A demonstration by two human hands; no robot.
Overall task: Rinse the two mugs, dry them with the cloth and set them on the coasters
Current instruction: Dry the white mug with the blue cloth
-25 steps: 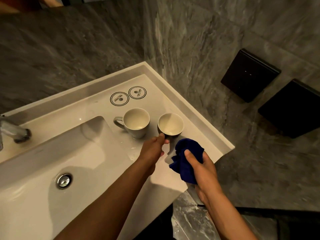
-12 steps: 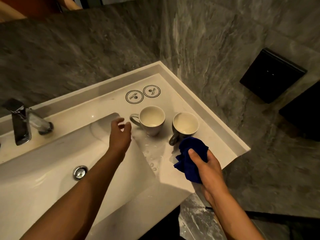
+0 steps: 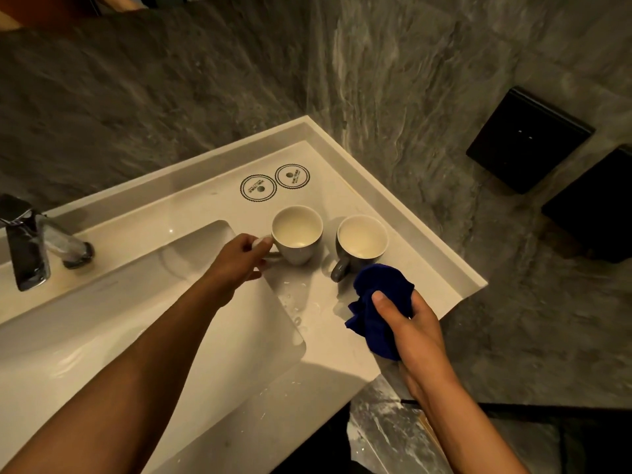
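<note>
Chrome faucet (image 3: 37, 241), white sink basin (image 3: 102, 323) – two black wall panels (image 3: 528, 140)

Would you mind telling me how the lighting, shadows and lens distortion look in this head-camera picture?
Head view: dim, warm light; the left hand and forearm cast a soft shadow into the basin; small glints on the faucet and on water drops beside the mugs; the wide-angle lens bows the counter edge; the wall is slightly smeared.

two mugs (image 3: 297, 234) (image 3: 361, 241), two coasters (image 3: 258, 188) (image 3: 292, 176), one cloth (image 3: 381, 309), one faucet (image 3: 30, 244)
</note>
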